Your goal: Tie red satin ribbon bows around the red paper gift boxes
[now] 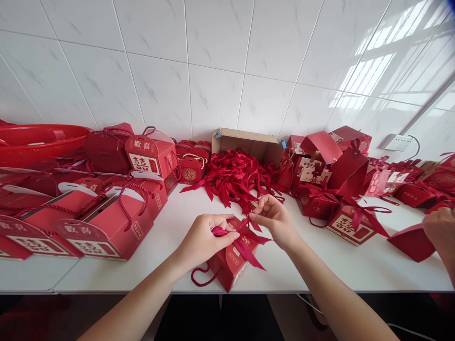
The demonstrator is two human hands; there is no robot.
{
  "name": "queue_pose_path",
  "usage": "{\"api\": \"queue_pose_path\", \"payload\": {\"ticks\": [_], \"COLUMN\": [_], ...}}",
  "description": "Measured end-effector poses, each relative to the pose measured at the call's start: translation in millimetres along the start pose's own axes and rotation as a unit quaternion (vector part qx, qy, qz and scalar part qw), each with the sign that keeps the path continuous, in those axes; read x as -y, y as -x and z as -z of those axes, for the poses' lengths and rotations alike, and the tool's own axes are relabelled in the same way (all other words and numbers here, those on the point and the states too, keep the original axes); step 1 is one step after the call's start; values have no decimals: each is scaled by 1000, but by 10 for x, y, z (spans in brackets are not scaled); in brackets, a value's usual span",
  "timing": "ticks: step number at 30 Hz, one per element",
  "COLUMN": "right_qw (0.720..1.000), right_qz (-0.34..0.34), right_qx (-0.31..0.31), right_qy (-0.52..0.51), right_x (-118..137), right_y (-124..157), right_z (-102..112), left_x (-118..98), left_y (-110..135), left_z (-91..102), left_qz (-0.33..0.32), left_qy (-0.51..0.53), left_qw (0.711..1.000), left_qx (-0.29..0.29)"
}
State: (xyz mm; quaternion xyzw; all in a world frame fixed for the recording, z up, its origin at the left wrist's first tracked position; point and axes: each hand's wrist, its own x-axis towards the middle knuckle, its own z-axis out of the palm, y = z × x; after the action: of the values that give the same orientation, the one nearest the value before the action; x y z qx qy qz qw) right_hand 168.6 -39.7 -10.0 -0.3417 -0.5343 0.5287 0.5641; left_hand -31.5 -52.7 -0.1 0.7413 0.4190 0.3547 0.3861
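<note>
A red gift box (227, 270) with printed characters lies on the white table (170, 270) between my hands, its cord handle (202, 283) looping out at the lower left. My left hand (209, 237) is closed on a loop of dark red ribbon (249, 251) over the box top. Thumb and fingers of my right hand (273, 220) pinch another part of this ribbon just to the right. The ribbon's tails spread across the box toward the right. Right behind my hands is a heap of loose red ribbons (234, 180), spilling from a cardboard box (249, 137).
Rows of red gift boxes (106, 232) with cord handles fill the left side, near a red plastic basket (42, 137). Ribboned boxes (351, 222) stand at right. Another person's hand (442, 232) holds a red box (412, 240) at the far right. A tiled wall (220, 94) rises behind.
</note>
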Motion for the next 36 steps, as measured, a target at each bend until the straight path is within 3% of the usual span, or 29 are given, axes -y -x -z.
{"api": "queue_pose_path", "payload": {"ticks": [4, 10, 15, 21, 28, 33, 36], "right_qw": [1000, 999, 996, 995, 994, 996, 993], "right_qz": [9, -31, -19, 21, 50, 58, 64], "right_qx": [-6, 35, 44, 23, -61, -48, -65], "right_qy": [-15, 21, 70, 95, 73, 56, 75], "right_x": [-25, 65, 186, 199, 88, 127, 160], "right_y": [8, 51, -17, -66, 18, 98, 177], "right_z": [37, 60, -27, -65, -85, 107, 324], "left_x": [46, 69, -21, -18, 22, 100, 179], "left_y": [48, 70, 6, -30, 11, 67, 111], "left_z": [-37, 47, 40, -11, -27, -39, -10], "left_qz": [6, 6, 23, 34, 41, 16, 12], "left_qy": [28, 101, 61, 31, 57, 125, 188], "left_qw": [999, 995, 998, 999, 997, 992, 980], "left_qx": [-29, 4, -9, -12, -22, -20, -57]}}
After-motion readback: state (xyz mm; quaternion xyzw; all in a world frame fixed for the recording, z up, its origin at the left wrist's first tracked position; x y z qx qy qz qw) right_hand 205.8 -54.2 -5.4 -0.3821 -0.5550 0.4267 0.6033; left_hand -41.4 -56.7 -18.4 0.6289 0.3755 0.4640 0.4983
